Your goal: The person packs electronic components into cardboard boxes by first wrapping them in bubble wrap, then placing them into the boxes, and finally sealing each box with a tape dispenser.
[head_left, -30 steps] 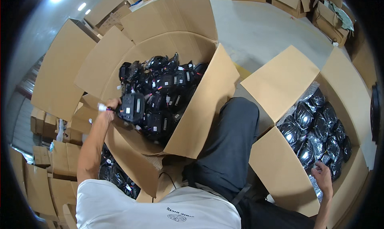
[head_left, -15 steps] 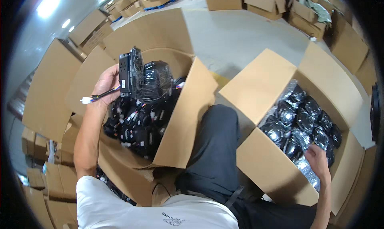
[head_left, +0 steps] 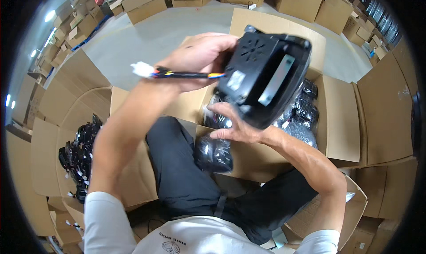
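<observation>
My left hand (head_left: 206,54) is closed on a black plastic housing (head_left: 262,72), raised high over the right-hand carton. The housing has a vent pattern, a pale label and a metal strip in a slot. From its side a cable with a white connector (head_left: 144,70) runs back over my left wrist. My right hand (head_left: 239,125) is below the housing, fingers apart, partly covered by it. Just under the right thumb is a black part in clear film (head_left: 214,154), between my knee and the carton wall; I cannot tell whether it rests on anything.
The open carton (head_left: 341,121) at right contains several film-wrapped black parts (head_left: 306,107). At left, another open carton (head_left: 137,174) holds a heap of black parts with wires (head_left: 82,152). More cartons (head_left: 146,5) line the far floor and the right side.
My view has turned right. The left hand has carried the housing across toward the right-hand carton. The wrapped part beside it is now apart, lower down. My right hand has left the carton's contents.
</observation>
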`<state>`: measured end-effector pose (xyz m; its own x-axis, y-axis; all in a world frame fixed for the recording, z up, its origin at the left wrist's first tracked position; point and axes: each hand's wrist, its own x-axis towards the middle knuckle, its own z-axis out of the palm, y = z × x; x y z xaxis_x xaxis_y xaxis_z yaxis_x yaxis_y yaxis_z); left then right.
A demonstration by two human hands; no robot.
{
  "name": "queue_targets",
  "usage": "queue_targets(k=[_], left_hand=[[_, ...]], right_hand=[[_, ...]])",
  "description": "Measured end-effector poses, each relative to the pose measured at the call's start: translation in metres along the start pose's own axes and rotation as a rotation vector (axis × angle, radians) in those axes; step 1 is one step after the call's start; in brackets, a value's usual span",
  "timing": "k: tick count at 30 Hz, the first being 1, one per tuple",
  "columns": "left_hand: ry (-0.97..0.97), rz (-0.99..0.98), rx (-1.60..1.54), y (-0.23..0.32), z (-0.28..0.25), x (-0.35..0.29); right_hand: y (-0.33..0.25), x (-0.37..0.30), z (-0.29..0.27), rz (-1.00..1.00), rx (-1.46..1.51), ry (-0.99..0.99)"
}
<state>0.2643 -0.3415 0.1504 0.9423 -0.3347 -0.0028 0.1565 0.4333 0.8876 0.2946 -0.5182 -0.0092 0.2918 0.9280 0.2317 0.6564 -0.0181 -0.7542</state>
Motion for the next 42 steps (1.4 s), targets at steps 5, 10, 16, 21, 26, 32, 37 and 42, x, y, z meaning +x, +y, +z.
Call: queue_targets(k=[5, 10, 16, 21, 26, 32, 37, 42], left_hand=[[-0.038, 0.019, -0.269, -0.068, -0.033, 0.042], [0.221, -0.055, -0.239, -0.114, -0.046, 0.047], [0.015, -0.033, -0.497, -0.139, -0.097, 0.047], [0.266, -0.081, -0.392, -0.147, -0.072, 0.048], [0.216, -0.075, -0.477, -0.142, -0.064, 0.028], [0.340, 0.041, -0.290, -0.137, -0.060, 0.018], [0.344, -0.052, -0.237, -0.138, -0.066, 0.009], [0.223, -0.072, -0.290, -0.146, -0.064, -0.001]], right_hand=[[0.035, -0.041, 0.030, -0.002, -0.293, -0.206], [0.041, -0.040, 0.022, -0.045, -0.482, -0.038], [-0.019, -0.045, 0.040, -0.006, -0.300, -0.249], [0.035, -0.093, 0.113, 0.382, -0.292, -0.862], [0.074, -0.130, 0.234, 0.095, -0.534, -0.199], [0.087, -0.099, 0.247, 0.210, -0.514, -0.183], [0.073, -0.131, 0.230, 0.343, -0.376, -0.276], [0.045, -0.147, 0.235, 0.482, -0.258, -0.368]])
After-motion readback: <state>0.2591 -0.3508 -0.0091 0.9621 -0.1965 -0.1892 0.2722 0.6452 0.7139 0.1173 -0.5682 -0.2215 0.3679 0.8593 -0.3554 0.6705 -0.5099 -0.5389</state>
